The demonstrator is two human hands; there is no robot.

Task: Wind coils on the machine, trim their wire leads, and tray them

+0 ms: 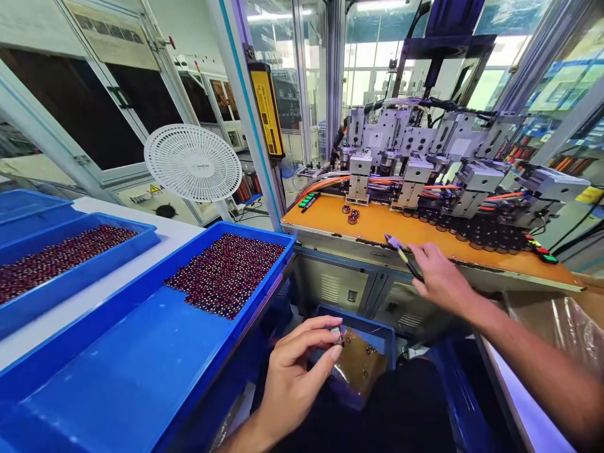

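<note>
My left hand (pixel 302 371) is closed in a pinch, with a small round metal part (pixel 336 335) showing red bits held between thumb and fingertips. It is above a blue bin (pixel 389 336) that contains brown wrapping and a few small parts. Farther right, my right hand (pixel 438 274) is closed around a slim hand tool (pixel 402 253) with a pale yellow-green and black handle; its exact kind is unclear. That tool lies over the front edge of the orange worktop (pixel 321 217). Three or so copper-coloured round parts (pixel 352 217) sit on the worktop behind it.
A large blue tray (pixel 117 352) at left has many small red-and-black parts at its far end, with another filled tray (pixel 150 238) beyond. A white fan (pixel 193 162) stands behind. Machine heads (pixel 418 170) line the worktop, with dark round parts (pixel 491 233) in front.
</note>
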